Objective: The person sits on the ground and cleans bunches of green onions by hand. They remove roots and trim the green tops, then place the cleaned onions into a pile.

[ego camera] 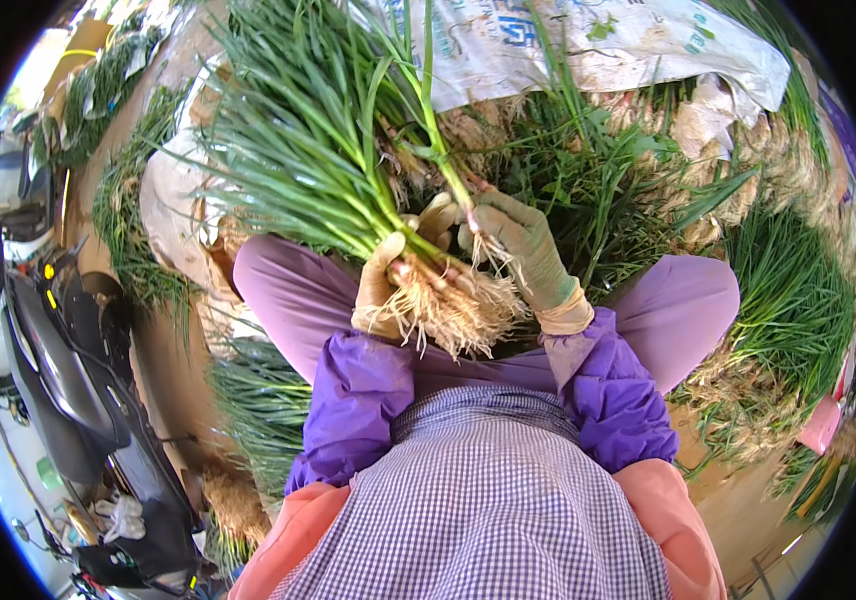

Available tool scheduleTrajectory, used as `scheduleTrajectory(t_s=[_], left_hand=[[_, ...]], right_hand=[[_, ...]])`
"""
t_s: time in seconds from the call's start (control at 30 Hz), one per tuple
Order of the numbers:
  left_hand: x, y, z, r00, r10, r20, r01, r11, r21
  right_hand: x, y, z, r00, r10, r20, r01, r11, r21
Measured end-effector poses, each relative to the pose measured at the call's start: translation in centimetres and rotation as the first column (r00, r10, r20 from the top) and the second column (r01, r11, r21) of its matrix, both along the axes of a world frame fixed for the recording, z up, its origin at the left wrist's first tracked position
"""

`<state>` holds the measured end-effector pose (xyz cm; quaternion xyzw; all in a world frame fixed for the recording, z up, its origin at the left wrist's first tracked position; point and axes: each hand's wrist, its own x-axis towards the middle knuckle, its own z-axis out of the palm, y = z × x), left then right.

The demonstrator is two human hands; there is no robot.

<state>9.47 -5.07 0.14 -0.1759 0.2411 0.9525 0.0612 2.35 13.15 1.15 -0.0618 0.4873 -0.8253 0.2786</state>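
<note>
My left hand (383, 289), in a soiled tan glove, grips a bunch of long green allium stalks (323, 165) just above their pale, hairy roots (458, 307). The leaves fan out up and to the left, and the roots hang towards my lap. My right hand (529, 251), in a greenish knit glove, holds a single thicker stalk (439, 146) near its root end, close beside the bunch. That stalk's fine roots dangle from my fingers. Loose stalks and weeds (593, 180) lie beyond my right hand.
A printed white woven sack (623, 45) covers part of the heap ahead. More stalks with roots (788, 292) are piled at the right, and others (263, 405) lie by my left thigh. A black motor scooter (68, 367) stands at the left. A pink object (820, 424) is at far right.
</note>
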Motion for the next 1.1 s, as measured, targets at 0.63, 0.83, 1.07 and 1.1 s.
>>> scheduleTrajectory(t_s=[0.63, 0.83, 1.07, 1.1], left_hand=[[0.7, 0.3, 0.0, 0.982, 0.106, -0.154, -0.046, 0.934, 0.353], [1.0, 0.0, -0.1, 0.961, 0.056, -0.271, 0.092, 0.858, 0.505], [1.1, 0.1, -0.1, 0.957, 0.048, -0.285, 0.137, 0.794, 0.593], [1.0, 0.0, -0.2, 0.956, 0.027, -0.293, 0.16, 0.787, 0.595]], right_hand=[[-5.2, -7.7, -1.7, 0.949, 0.047, 0.313, 0.105, 0.886, -0.451], [-4.6, -9.4, -1.6, 0.958, 0.058, 0.279, 0.116, 0.814, -0.569], [-4.4, -8.7, -0.9, 1.0, -0.015, 0.027, 0.022, 0.962, -0.274], [-4.6, -8.8, -1.0, 0.997, -0.055, 0.061, 0.073, 0.928, -0.366]])
